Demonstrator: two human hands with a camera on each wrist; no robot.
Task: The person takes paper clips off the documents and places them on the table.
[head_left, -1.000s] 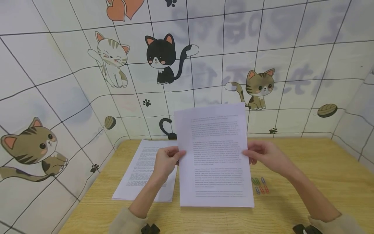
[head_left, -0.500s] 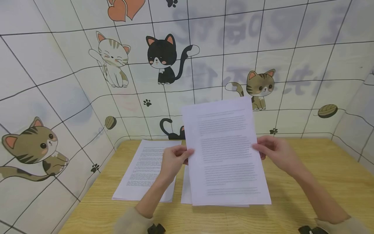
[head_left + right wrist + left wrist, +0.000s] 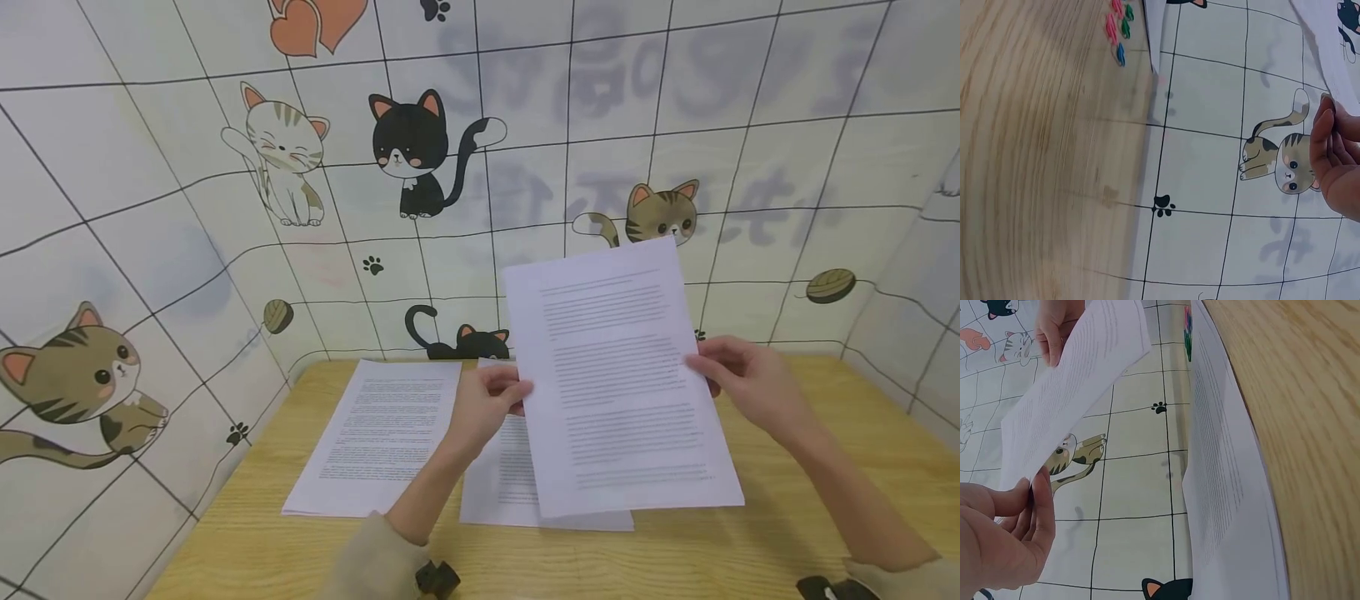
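Observation:
Tilted above the table, a printed sheet of paper (image 3: 622,375) is held up between both hands; whether it is more than one sheet I cannot tell. My left hand (image 3: 483,408) pinches its left edge between thumb and fingers. At the opposite edge, the thumb and fingers of my right hand (image 3: 750,387) pinch the paper. Below and partly hidden behind it lie other printed papers (image 3: 498,500) in the middle. In the right wrist view, several coloured paper clips (image 3: 1112,28) lie on the table; the held paper hides them in the head view.
A stack of printed papers (image 3: 382,442) lies at the left of the wooden table (image 3: 885,417). Behind the table stands a wall (image 3: 540,183) with a grid pattern and cartoon cats.
Both hands have carried the held paper right and slightly up, tilting it more. The middle papers have come into view beneath it, while the paper clips have become hidden in the head view.

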